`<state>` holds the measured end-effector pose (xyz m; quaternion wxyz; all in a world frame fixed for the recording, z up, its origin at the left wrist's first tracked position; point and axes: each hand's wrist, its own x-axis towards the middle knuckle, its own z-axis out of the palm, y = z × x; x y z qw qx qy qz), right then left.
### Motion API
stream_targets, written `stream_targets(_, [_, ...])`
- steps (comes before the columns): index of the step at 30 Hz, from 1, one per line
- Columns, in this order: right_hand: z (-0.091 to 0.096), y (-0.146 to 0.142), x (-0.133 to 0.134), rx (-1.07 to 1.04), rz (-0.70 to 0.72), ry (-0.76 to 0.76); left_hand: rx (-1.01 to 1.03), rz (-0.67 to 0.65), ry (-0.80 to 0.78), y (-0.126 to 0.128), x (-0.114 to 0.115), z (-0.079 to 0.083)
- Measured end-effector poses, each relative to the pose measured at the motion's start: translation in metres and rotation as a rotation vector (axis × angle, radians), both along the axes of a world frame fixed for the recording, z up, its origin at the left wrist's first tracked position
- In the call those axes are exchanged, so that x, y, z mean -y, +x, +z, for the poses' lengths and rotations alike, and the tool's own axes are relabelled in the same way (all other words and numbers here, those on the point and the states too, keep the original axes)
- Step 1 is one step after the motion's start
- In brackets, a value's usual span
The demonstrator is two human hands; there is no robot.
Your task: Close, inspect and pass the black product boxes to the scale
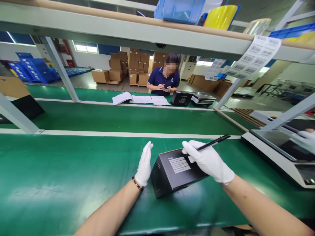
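Note:
A black carton with a white printed label on its upper face sits on the green bench in front of me. My right hand, in a white glove, grips a black pen over the box, its fingers close to the label. To the left of the box, my left hand is gloved too and held edge-on with straight fingers. It is beside the box's left end; whether it touches the box I cannot tell. Nothing shows in its palm.
A weighing scale stands at the right, with another person's gloved hand over it. Label strips hang from the overhead shelf. Across the bench a person stands behind papers and a black box.

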<state>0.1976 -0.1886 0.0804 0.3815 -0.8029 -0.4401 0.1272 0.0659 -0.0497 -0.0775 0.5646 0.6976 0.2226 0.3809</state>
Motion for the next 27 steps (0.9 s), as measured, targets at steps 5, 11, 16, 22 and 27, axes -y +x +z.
stream_targets(5, [0.001, -0.006, 0.002, 0.072, 0.046, -0.015, -0.081, 0.075, -0.056, 0.011, -0.027, -0.056])
stream_targets(11, [-0.001, -0.004, 0.001, 0.105, 0.072, -0.063, -0.094, 0.039, -0.092, 0.012, -0.027, -0.065])
stream_targets(16, [-0.003, -0.005, 0.003, 0.122, 0.048, -0.072, -0.108, 0.027, -0.136, 0.007, -0.028, -0.061])
stream_targets(22, [-0.004, -0.004, 0.0, 0.129, 0.014, -0.019, -0.07, 0.01, -0.201, 0.008, -0.03, -0.065])
stream_targets(27, [-0.003, -0.01, 0.015, 0.074, -0.04, 0.077, -0.024, 0.005, -0.268, 0.012, -0.033, -0.07])
